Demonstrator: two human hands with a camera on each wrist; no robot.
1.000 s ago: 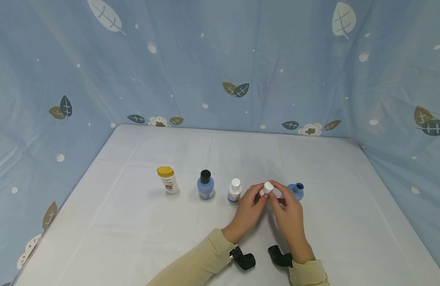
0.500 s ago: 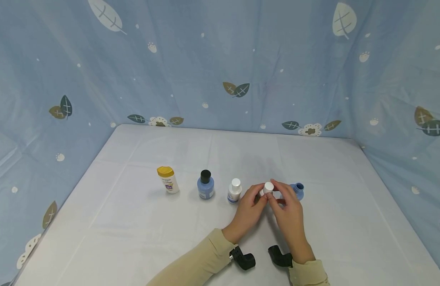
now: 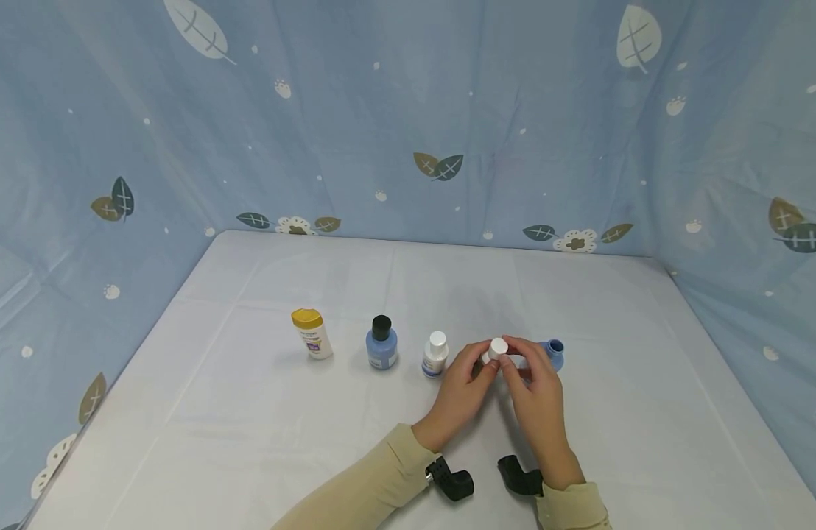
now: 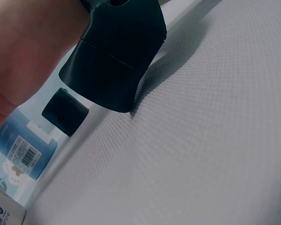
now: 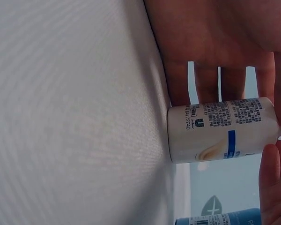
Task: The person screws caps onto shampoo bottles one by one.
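Note:
A small white bottle (image 5: 218, 133) with printed labels stands upright on the table between both hands. My left hand (image 3: 462, 386) grips its body, the fingers running behind it in the right wrist view. My right hand (image 3: 539, 394) pinches the white cap (image 3: 498, 346) between thumb and index finger. Just beyond the right hand, partly covered by it, stands a blue bottle (image 3: 556, 352) with an uncovered neck. A black cap (image 4: 65, 112) sits on the table in the left wrist view, hidden behind the right hand in the head view.
Left of the hands, a white bottle with a white cap (image 3: 434, 355), a blue bottle with a black cap (image 3: 381, 346) and a yellow-capped white bottle (image 3: 313, 335) stand in a row. A white cloth covers the table (image 3: 249, 442); a blue patterned curtain (image 3: 381, 110) hangs behind.
The right hand's fingers shift slightly around the white cap, and that hand now covers a little more of the open blue bottle. The left hand and the other bottles stay put.

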